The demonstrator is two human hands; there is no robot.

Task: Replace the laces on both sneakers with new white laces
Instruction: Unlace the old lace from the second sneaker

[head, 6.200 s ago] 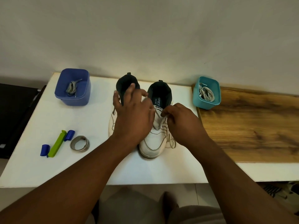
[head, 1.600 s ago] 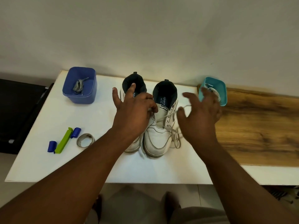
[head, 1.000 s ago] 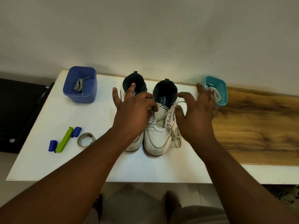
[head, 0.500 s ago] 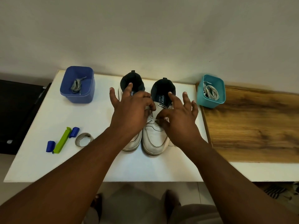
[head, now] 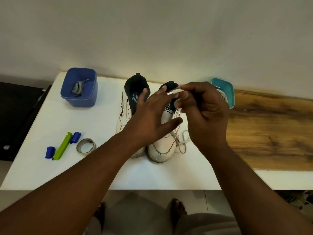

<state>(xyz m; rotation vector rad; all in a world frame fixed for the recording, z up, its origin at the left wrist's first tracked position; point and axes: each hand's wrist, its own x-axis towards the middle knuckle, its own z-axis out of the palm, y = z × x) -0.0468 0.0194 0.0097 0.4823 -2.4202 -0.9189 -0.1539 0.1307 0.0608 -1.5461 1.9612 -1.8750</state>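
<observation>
Two white sneakers stand side by side on the white table [head: 50, 119], toes toward the person and dark heel openings toward the wall, so each long axis runs from the near edge to the wall. The left sneaker [head: 126, 106] has bare eyelets. The right sneaker [head: 162, 146], just beside it, carries a lace [head: 182, 143] that trails loose over its right side onto the table. The right hand [head: 206, 114] is raised above the right sneaker's opening, thumb and fingers pinching a pale lace end [head: 174, 91] that points left. The left hand [head: 152, 119] hovers over the gap between the sneakers, fingers spread and straight, gripping nothing; whether its fingertips touch the lace end I cannot tell.

Left of the left sneaker, near the wall, a blue tub [head: 79, 97] holds a bundle of grey laces [head: 77, 86]. Right of the right sneaker, partly behind the right hand, a teal tub [head: 227, 92] holds coiled white laces [head: 221, 96]. It sits where the table meets a wooden board [head: 271, 133].

Left of the sneakers' toes lie a green clip [head: 61, 146] with blue ends and a tape ring [head: 85, 145].
</observation>
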